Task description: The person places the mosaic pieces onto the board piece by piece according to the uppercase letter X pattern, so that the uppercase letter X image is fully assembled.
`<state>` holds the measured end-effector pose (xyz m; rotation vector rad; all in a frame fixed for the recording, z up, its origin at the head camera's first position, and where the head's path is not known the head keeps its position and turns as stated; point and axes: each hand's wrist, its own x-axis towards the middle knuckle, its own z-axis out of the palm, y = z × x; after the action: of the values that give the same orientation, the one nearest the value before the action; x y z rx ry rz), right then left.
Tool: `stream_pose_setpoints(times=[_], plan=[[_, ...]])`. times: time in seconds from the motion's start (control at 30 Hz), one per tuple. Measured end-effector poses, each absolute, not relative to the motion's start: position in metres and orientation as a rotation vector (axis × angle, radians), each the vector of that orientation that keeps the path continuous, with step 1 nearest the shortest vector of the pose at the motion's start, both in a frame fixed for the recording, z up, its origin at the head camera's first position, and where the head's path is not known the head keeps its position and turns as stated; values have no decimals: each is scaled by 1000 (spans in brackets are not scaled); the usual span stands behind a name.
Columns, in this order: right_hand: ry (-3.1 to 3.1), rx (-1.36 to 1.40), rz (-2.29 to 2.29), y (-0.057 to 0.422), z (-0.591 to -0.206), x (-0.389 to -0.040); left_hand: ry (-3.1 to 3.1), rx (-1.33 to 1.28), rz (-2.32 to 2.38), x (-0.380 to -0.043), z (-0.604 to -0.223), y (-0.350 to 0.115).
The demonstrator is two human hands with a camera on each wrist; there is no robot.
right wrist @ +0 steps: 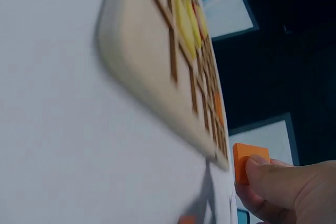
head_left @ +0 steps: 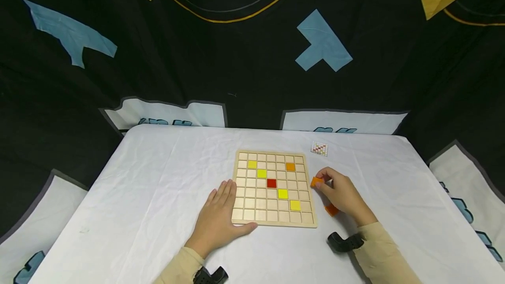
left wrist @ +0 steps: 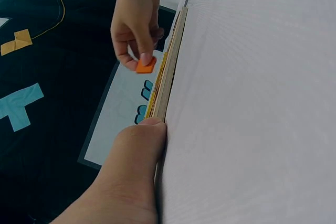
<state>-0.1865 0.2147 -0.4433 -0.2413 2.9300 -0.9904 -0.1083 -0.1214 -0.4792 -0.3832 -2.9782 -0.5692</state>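
A wooden grid board (head_left: pixel 274 223) lies on the table, with several yellow tiles (head_left: pixel 282 193), one red tile (head_left: pixel 271 183) and one orange tile (head_left: pixel 290 167) in its squares. Along the board's left edge rests my left hand (head_left: pixel 218 218), fingers straight and thumb at the near edge; the thumb (left wrist: pixel 137 148) touches the board's side in the left wrist view. My right hand (head_left: pixel 342 194) pinches another orange square tile (right wrist: pixel 242 158) between thumb and fingers, just off the board's right edge. Beneath that hand, a darker orange piece (head_left: pixel 331 210) lies on the table, partly hidden.
Behind the board's far right corner lies a small card (head_left: pixel 319 148) printed with a coloured grid. A white cloth (head_left: pixel 158 179) covers the table, and a dark patterned curtain (head_left: pixel 244 73) hangs behind it. Each wrist wears a black device (head_left: pixel 344 242).
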Motion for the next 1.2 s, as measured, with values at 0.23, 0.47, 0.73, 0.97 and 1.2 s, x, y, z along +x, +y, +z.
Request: stream_pose_setpoints(times=[0.23, 0.47, 0.73, 0.97, 1.2], plan=[[2926, -271, -1072, 186, -441, -194, -2977, -381, -557, -108, -481, -122], [2889, -320, -1086, 157, -444, -205, -2994, -381, -565, -108, -481, -122], [2894, -368, -1033, 138, -448, -211, -2996, -382, -568, -109, -480, -122], [2944, -411, -999, 131, -448, -213, -2994, -385, -571, -110, -479, -122], [2943, -424, -947, 129, -448, -214, -2991, -386, -564, -110, -480, -123]])
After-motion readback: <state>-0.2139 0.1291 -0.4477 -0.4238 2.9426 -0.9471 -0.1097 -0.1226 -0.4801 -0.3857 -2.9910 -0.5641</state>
